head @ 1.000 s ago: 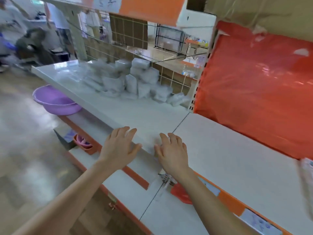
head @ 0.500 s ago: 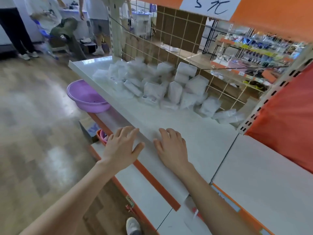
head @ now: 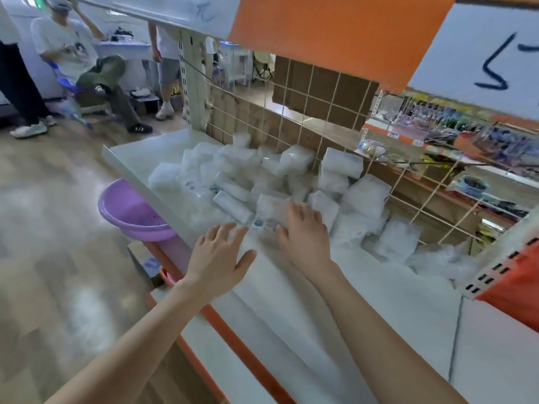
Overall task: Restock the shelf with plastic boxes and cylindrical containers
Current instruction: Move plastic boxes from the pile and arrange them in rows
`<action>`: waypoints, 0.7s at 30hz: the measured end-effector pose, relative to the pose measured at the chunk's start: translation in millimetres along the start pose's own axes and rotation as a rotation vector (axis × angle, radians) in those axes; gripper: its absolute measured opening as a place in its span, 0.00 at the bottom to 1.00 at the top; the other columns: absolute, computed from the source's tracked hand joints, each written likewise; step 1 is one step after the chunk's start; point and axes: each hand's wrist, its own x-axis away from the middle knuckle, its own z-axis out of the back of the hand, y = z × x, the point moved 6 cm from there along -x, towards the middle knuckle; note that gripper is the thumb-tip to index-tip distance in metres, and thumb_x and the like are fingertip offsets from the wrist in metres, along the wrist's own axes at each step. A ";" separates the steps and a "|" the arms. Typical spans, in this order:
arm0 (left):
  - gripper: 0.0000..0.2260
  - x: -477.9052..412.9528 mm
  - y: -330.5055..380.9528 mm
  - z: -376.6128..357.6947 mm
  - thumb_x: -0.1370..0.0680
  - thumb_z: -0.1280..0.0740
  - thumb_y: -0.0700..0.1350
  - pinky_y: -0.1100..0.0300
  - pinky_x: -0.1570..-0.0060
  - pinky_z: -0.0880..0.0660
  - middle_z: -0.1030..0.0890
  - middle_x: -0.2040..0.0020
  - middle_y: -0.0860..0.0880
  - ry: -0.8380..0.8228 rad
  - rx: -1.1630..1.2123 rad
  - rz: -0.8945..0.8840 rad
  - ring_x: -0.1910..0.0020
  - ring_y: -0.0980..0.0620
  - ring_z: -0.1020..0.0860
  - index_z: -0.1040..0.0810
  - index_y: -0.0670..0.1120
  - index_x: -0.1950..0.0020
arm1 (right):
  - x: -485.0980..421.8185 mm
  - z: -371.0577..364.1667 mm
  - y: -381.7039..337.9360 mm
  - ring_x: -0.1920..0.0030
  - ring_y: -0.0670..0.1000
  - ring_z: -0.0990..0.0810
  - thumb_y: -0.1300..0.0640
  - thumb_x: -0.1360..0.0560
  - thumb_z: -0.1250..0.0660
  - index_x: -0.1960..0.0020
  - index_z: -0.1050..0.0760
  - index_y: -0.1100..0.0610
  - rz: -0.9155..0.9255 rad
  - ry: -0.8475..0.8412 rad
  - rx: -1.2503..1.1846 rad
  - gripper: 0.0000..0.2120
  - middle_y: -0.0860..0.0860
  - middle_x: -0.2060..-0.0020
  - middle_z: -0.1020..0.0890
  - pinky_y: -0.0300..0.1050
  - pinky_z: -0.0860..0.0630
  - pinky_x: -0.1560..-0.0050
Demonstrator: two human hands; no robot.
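A heap of clear plastic boxes in wrappers (head: 291,182) lies on the white shelf (head: 335,301), piled against a wire grid at the back. My right hand (head: 303,231) rests with spread fingers on the nearest box (head: 269,209) at the front of the heap. My left hand (head: 220,258) hovers open, palm down, over the shelf's front edge, just left of the right hand, and holds nothing. The picture is blurred by motion. No cylindrical containers are visible.
A purple basin (head: 131,212) sits on the lower shelf below the left end. An orange panel (head: 516,284) closes the shelf on the right. Price signs hang overhead. Several people (head: 73,56) stand and sit on the wooden floor at the far left.
Both hands have moved forward along the shelf toward the heap. The right hand now touches the front box. The view has swung left and closer to the boxes.
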 end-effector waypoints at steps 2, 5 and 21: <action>0.25 -14.9 -2.8 1.4 0.22 0.46 0.58 0.53 0.35 0.39 0.37 0.28 0.48 0.008 0.017 -0.021 0.30 0.47 0.40 0.40 0.51 0.27 | -17.5 -5.6 0.0 0.34 0.59 0.38 0.52 0.22 0.44 0.26 0.46 0.56 -0.013 -0.037 0.022 0.26 0.57 0.30 0.38 0.51 0.35 0.39; 0.24 -31.4 -8.0 2.4 0.22 0.46 0.58 0.54 0.35 0.40 0.38 0.28 0.48 0.013 0.038 -0.050 0.30 0.47 0.41 0.39 0.51 0.28 | -29.0 -14.3 0.8 0.35 0.57 0.37 0.54 0.23 0.42 0.28 0.42 0.56 -0.043 -0.056 0.057 0.25 0.56 0.31 0.37 0.49 0.36 0.40; 0.38 -91.8 -15.6 18.2 0.37 0.32 0.65 0.61 0.45 0.30 0.21 0.45 0.51 -0.242 0.792 -0.116 0.46 0.56 0.24 0.29 0.45 0.33 | 0.5 19.1 -10.0 0.57 0.54 0.23 0.76 0.40 0.32 0.52 0.24 0.65 0.019 0.480 -0.249 0.18 0.62 0.57 0.24 0.33 0.33 0.63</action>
